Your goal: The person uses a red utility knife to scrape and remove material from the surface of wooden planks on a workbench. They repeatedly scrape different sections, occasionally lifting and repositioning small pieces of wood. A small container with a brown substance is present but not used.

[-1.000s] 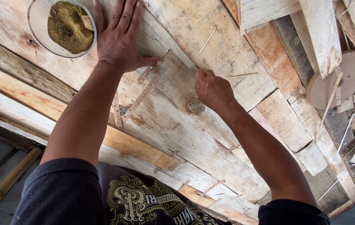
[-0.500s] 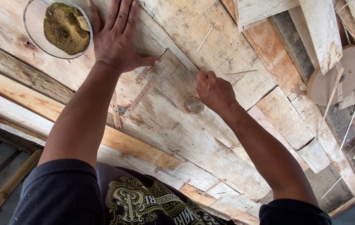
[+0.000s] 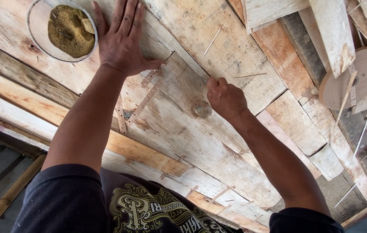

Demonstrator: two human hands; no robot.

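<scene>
planks (image 3: 235, 51): pale grey-tan, knotted | powder (image 3: 69, 31): olive-brown | shirt (image 3: 149, 207): black, gold ornament | bowl (image 3: 39, 26): white

Even soft daylight, faint shadows, sharp centre, wide-angle bending at edges.

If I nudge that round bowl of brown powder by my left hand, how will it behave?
The bowl looks shallow and wide, so it would probably slide, not tip. The rough planks may make it drag. The loose powder could shift or spill if jolted.

Rough, weathered matt wood planks (image 3: 243, 47); metal bowl (image 3: 37, 26)
</scene>
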